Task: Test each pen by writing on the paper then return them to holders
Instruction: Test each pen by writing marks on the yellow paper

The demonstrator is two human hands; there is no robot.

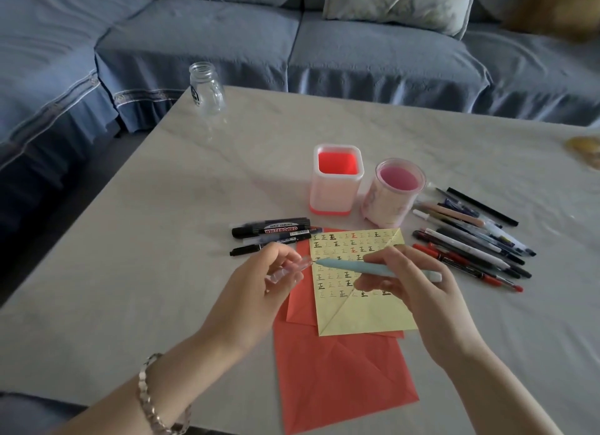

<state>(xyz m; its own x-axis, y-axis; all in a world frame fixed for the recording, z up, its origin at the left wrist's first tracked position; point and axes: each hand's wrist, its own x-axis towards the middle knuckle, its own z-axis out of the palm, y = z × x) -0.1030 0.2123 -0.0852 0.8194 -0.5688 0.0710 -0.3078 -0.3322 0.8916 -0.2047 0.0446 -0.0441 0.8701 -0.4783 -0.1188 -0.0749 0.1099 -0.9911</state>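
I hold the pale blue pen (367, 268) in my right hand (412, 291), thumb and fingers pinched round its barrel. It lies nearly level above the yellow paper (360, 314), with its tip pointing to 9 o'clock. Just off that tip, my left hand (256, 285) curls its fingers round a small clear piece (292, 270). It is probably the pen's cap, though it is too blurred for me to be sure. There is a bracelet (149, 399) on my left wrist.

The yellow paper is covered in rows of small written marks, black, grey and a few red. It lies on top of red paper (337, 376), which sticks out at 6 and 9 o'clock.

At 12 o'clock from the paper stand two holders side by side with no pens showing in them. The square holder (334, 191) is on the left and the round holder (389, 200) on the right. A few black markers (272, 231) lie at 10 o'clock, one lettered WHITEBOARD. A spread of pens (470, 239) lies at 2 to 3 o'clock.

A clear glass jar (207, 90) stands far off at 11 o'clock, near the corner of the pale table (162, 239). A blue sofa (194, 35) lies beyond it.
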